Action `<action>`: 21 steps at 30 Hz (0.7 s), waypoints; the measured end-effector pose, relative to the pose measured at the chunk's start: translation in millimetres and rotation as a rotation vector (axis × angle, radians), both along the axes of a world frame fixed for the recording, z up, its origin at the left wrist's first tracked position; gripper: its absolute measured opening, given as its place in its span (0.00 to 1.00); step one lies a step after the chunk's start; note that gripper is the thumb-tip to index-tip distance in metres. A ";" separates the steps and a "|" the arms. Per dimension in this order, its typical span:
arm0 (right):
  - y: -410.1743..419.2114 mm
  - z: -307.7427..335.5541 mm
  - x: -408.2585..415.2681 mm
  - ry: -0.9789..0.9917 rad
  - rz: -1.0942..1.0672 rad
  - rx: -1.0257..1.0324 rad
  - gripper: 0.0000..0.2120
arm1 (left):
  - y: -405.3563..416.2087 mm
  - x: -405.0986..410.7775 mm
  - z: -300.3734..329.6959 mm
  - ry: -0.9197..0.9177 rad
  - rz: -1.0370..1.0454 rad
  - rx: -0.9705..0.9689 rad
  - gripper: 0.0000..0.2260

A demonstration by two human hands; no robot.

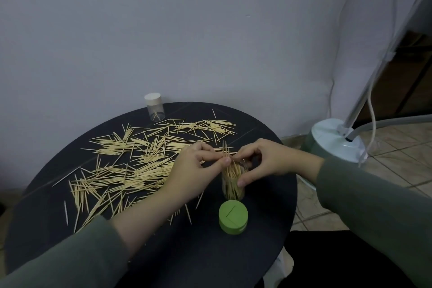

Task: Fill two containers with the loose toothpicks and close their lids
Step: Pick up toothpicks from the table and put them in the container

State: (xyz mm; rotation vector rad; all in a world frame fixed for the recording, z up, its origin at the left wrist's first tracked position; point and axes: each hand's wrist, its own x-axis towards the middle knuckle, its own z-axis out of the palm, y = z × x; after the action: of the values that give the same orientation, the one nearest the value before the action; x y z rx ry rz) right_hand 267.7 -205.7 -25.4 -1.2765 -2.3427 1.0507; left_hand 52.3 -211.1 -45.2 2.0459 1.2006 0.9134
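I see the clear container (232,182) standing up on the dark bench (268,217), already packed with many toothpicks. My right hand (268,161) curls round it, thumb on the front wall and fingers (244,154) round the rim. My left hand (196,166) pinches a small bunch of toothpicks (225,151) just above the opening.

To do this well, I think I should keep the bunch straight up, slide the tips down inside the rim, and let go only when they sit among the others. The container must stay steady.

The green lid (233,218) lies off, near my wrists. The loose toothpicks (131,166) spread out past my left fingers. The second container (154,107), white lid on and nearly empty, stands far beyond them.
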 end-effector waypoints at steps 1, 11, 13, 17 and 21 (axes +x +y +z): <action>0.3 -0.9 -0.5 0.000 -0.005 0.006 0.18 | 0.9 -3.0 -0.8 0.023 -0.006 0.009 0.06; 1.5 -2.8 -1.1 -0.011 -0.023 -0.007 0.22 | -12.2 -10.2 10.9 0.421 -0.154 0.414 0.26; 1.8 -3.3 -0.7 -0.010 -0.017 -0.001 0.16 | -12.5 -10.9 10.0 0.581 -0.195 0.468 0.28; 2.2 -4.2 0.4 0.026 -0.021 0.011 0.15 | -9.7 -12.0 7.9 0.667 -0.308 0.553 0.25; 2.2 -4.9 -0.5 -0.003 -0.037 0.023 0.23 | -3.6 -17.8 6.6 0.648 -0.402 0.723 0.21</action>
State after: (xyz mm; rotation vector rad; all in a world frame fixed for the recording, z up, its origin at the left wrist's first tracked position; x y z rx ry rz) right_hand 267.2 -203.5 -30.3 -1.3092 -2.3177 1.0084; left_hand 34.4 -214.7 -38.6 3.1875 0.7164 0.5258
